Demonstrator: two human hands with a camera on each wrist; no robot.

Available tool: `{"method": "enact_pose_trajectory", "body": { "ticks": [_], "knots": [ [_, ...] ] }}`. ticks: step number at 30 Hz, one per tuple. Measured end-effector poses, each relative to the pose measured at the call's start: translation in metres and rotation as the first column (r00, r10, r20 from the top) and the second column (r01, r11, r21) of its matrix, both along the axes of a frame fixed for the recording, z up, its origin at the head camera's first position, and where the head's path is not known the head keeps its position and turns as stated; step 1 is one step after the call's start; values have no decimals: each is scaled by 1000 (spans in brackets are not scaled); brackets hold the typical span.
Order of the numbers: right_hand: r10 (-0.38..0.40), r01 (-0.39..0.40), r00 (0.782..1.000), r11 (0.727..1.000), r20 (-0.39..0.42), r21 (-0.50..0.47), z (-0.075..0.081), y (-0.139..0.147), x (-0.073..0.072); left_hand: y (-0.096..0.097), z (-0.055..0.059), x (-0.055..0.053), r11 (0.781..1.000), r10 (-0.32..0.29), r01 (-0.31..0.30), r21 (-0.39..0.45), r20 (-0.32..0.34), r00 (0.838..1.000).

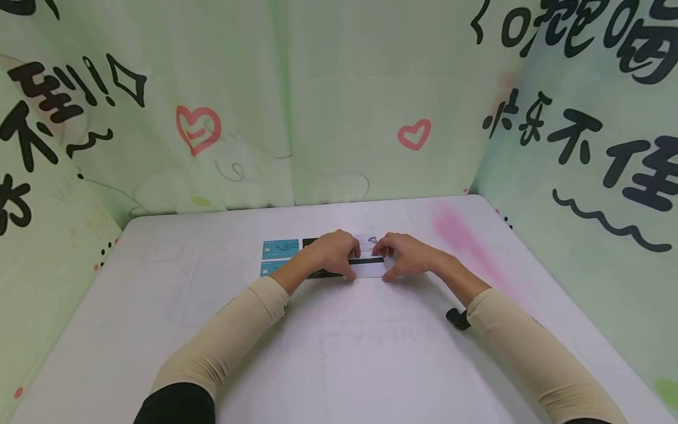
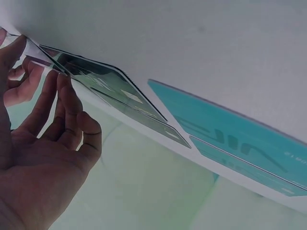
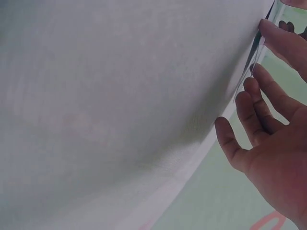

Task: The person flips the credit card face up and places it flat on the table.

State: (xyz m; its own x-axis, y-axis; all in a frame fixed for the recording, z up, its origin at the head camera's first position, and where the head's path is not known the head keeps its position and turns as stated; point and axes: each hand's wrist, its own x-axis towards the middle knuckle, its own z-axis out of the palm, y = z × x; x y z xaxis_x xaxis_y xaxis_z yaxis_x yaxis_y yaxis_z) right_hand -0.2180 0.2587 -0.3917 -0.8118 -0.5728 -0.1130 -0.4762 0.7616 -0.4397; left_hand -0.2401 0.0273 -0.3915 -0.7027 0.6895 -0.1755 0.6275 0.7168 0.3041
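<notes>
A white card with a black stripe [image 1: 368, 270] lies low at the table surface between the two hands. My left hand [image 1: 332, 252] grips its left end, the thumb at the near edge and the fingers at the far edge. At the right end my right hand [image 1: 406, 254] holds it likewise, thumb and fingertips [image 3: 256, 69] at opposite edges. Just beyond is another pale card with a small print [image 1: 366, 241], partly covered by the fingers. Two dark cards [image 2: 108, 81] lie beside the left hand, mostly hidden under it in the head view.
Left of the dark cards, two teal cards [image 1: 281, 249] lie one beyond the other. All the cards rest on a white table [image 1: 339, 359] with a pink smear at its right. Green curtains [image 1: 339, 106] with writing and hearts enclose the back and sides. A black object [image 1: 457, 318] shows beside the right sleeve.
</notes>
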Motion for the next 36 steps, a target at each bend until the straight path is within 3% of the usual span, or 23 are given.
{"method": "enact_pose_trajectory", "body": {
  "ticks": [12, 22, 36],
  "knots": [
    [-3, 1, 999, 999, -54, -38, -3, 2, 1, -1, 2, 4, 1000, 9, -10, -17, -14, 1000],
    [-9, 3, 996, 998, -87, -66, 0, 6, 2, -5, 6, 4, 1000, 7, -7, -2, -89, 996],
    [-44, 34, 995, 992, -87, -120, 5, 14, 4, -9, 6, 2, 998, 18, -15, 67, -42, 999]
  ]
}}
